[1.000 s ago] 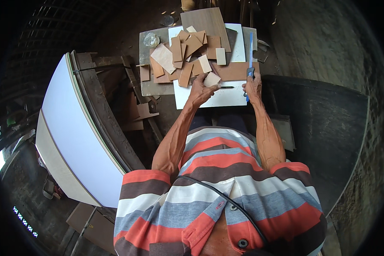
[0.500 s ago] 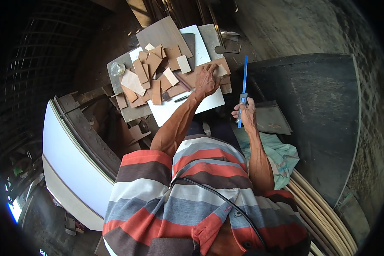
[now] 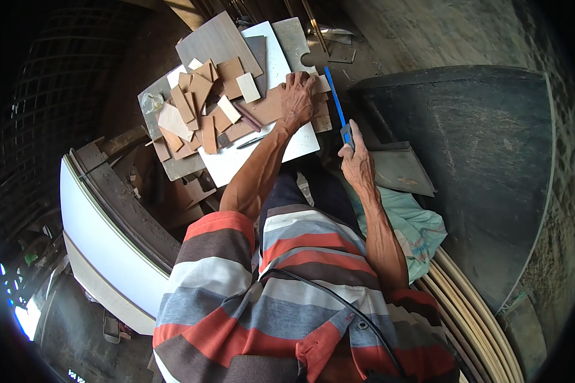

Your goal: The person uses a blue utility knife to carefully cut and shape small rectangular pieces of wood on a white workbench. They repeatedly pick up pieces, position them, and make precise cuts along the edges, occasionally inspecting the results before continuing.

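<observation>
My left hand presses down on a long brown board strip, fingers bent over it near its right end. What lies under the fingers is hidden. A small hand saw with a narrow blue blade is gripped by its handle in my right hand, the index finger stretched along it. The blade points away from me, beside the strip's right end; whether they touch I cannot tell. Left of my left hand are a pile of small brown wood pieces, a pale block and a dark pen-like tool.
The pieces lie on a white board atop a low worktable. A clear glass or cup stands at its left edge. A large dark panel leans on the right, above a greenish cloth and long wooden strips.
The saw has come leftward and away from me, its blade now tilted toward the board strip. My left hand's fingers have bent more over the strip. The whole view has shifted slightly.
</observation>
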